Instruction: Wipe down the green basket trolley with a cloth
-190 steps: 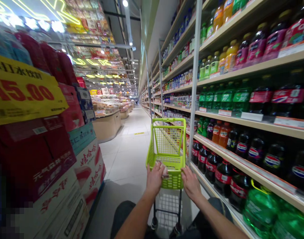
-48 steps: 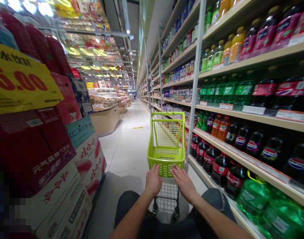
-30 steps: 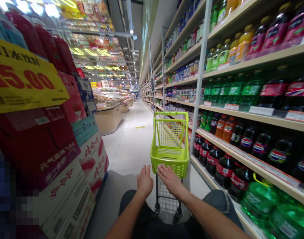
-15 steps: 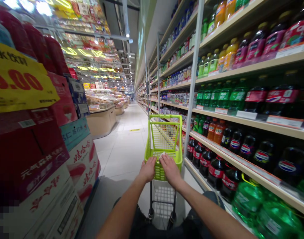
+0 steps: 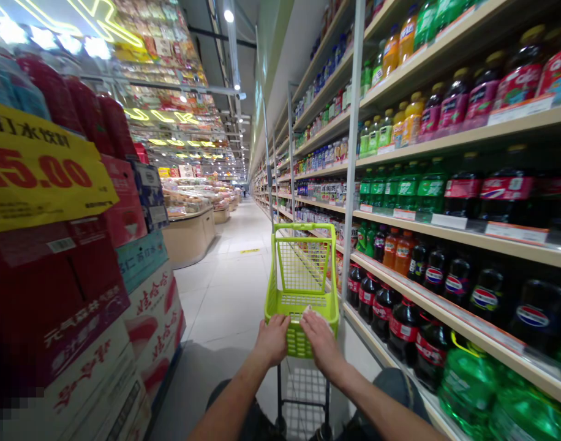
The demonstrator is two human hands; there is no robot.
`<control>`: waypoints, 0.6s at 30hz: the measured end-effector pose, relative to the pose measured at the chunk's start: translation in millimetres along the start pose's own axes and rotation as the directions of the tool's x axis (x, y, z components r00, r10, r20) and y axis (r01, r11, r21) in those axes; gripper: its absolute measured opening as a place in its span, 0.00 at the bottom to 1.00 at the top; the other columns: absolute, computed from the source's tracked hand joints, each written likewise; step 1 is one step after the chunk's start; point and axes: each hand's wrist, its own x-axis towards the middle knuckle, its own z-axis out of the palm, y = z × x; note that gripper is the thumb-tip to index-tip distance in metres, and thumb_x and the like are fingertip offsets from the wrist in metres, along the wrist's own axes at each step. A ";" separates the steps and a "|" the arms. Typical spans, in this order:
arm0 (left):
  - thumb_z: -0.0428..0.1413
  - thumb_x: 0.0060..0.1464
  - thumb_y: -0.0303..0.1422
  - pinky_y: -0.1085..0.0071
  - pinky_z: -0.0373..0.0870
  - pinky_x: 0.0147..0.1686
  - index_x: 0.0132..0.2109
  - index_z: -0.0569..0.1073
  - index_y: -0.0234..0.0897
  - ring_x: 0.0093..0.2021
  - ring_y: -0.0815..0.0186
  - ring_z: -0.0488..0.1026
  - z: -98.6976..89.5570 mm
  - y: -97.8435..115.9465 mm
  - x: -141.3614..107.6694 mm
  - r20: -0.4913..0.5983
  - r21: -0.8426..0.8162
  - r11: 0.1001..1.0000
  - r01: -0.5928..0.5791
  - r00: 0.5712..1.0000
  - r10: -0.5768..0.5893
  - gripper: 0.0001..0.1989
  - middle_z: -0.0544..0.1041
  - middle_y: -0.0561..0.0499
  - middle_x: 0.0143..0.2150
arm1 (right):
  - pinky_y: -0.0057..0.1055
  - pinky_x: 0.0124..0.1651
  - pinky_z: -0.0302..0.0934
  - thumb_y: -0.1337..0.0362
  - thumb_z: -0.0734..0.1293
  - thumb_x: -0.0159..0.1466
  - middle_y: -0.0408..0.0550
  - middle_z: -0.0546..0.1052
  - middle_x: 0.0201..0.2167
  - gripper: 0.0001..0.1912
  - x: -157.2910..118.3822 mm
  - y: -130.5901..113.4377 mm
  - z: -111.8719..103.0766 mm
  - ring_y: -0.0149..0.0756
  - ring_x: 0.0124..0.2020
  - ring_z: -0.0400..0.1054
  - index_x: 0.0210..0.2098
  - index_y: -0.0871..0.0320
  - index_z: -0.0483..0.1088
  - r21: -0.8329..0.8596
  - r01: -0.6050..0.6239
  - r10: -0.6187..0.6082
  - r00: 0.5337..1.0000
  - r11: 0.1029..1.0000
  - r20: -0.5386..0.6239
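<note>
Straight ahead of me is a small lime-green shopping cart (image 5: 300, 347) with a plastic basket on a dark wheeled frame. My left hand (image 5: 272, 340) grips the left part of the basket's near rim, its fingers curled over the edge. On the right part of the same rim lies my right hand (image 5: 324, 344), pressing a crumpled white cloth or tissue (image 5: 308, 309) against the plastic. Most of the cloth is hidden under its fingers. Nothing shows inside the basket. My knees are on both sides of the cart's frame.
Shelves (image 5: 492, 236) of bottled soft drinks run close along the right, with large green bottles (image 5: 464, 380) at the bottom. Stacked drink cartons (image 5: 85, 300) with a yellow price sign (image 5: 46, 168) stand at the left. Beyond, a tiled aisle (image 5: 234, 269) passes a wooden display counter (image 5: 188, 239).
The cart and both hands appear slightly lower in the view, as the camera has tilted up a little. My right hand has shifted slightly to the right along the rim with the cloth.
</note>
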 end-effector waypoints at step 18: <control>0.46 0.43 0.28 0.52 0.47 0.57 0.51 0.66 0.33 0.55 0.55 0.61 0.7 28.4 -8.2 -0.099 -0.075 0.994 0.080 0.991 -0.088 0.24 0.70 0.42 0.50 | 0.41 0.48 0.63 0.73 0.52 0.59 0.52 0.72 0.48 0.21 -24.1 84.2 6.4 0.43 0.50 0.65 0.45 0.56 0.70 -0.074 -0.157 0.155 0.987 0.985 -0.030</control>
